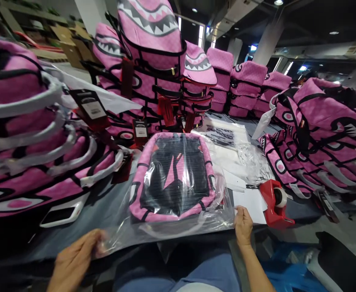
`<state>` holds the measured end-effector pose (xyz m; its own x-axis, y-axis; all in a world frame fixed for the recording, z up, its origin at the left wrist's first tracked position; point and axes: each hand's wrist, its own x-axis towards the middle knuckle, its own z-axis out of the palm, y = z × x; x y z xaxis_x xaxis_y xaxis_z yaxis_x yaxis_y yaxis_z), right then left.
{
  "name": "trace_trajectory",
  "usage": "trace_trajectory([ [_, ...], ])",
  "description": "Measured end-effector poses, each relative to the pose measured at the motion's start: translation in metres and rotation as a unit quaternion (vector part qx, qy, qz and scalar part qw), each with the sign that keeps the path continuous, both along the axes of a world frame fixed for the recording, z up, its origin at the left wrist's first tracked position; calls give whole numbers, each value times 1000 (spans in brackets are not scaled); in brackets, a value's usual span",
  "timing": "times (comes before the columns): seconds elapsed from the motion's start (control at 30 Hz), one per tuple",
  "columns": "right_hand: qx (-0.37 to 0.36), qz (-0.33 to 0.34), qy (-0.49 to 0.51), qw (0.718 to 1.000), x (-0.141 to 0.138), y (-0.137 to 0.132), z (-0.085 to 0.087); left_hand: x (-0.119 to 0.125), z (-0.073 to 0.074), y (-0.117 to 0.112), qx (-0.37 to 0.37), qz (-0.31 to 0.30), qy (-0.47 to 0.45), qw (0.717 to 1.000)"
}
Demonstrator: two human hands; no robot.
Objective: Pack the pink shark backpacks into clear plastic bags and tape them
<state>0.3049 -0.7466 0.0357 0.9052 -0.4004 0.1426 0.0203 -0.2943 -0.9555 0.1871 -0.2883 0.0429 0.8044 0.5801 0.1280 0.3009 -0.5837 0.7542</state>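
A pink and black backpack (173, 176) lies flat on the table inside a clear plastic bag (166, 229), its black back panel facing up. My left hand (76, 257) pinches the bag's open near edge at the left corner. My right hand (243, 225) grips the same edge at the right corner. Both hands are closed on the plastic, close to my body at the table's front edge.
Stacks of pink shark-mouth backpacks (28, 134) crowd the left, the back (153, 61) and the right (324, 134). A pile of clear bags (226, 142) lies behind the backpack. A red tape dispenser (275, 202) stands just right of my right hand, next to white paper (251, 202).
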Motion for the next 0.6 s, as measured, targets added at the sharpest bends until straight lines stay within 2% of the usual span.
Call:
trace_trajectory([
  [0.07, -2, -12, 12, 1000, 5, 0, 1, 14, 8, -3, -59, -14, 38, 997],
  [0.1, -3, -20, 12, 1000, 6, 0, 3, 19, 11, -7, -55, -12, 36, 998],
  [0.13, -3, -27, 12, 1000, 5, 0, 5, 23, 14, -12, -17, -6, 12, 1000],
  [0.2, -3, -33, 16, 999, 3, 0, 12, 28, 21, -29, 134, -18, -83, 987],
  [0.27, -7, -27, 20, 999, 1, 1, 19, 32, 31, -54, 263, -108, -168, 944],
  [0.3, -11, -25, 20, 999, 0, 2, 23, 34, 37, -67, 292, -172, -192, 921],
  [0.37, -23, -22, 17, 999, 0, 3, 28, 38, 49, -91, 298, -276, -207, 890],
  [0.4, -30, -21, 16, 999, 0, 4, 30, 40, 54, -101, 286, -307, -206, 884],
  [0.5, -34, -24, 18, 999, 0, 4, 31, 43, 61, -112, 244, -342, -186, 888],
  [0.6, -22, -28, 25, 999, -1, 5, 29, 44, 58, -105, 222, -368, -174, 886],
])
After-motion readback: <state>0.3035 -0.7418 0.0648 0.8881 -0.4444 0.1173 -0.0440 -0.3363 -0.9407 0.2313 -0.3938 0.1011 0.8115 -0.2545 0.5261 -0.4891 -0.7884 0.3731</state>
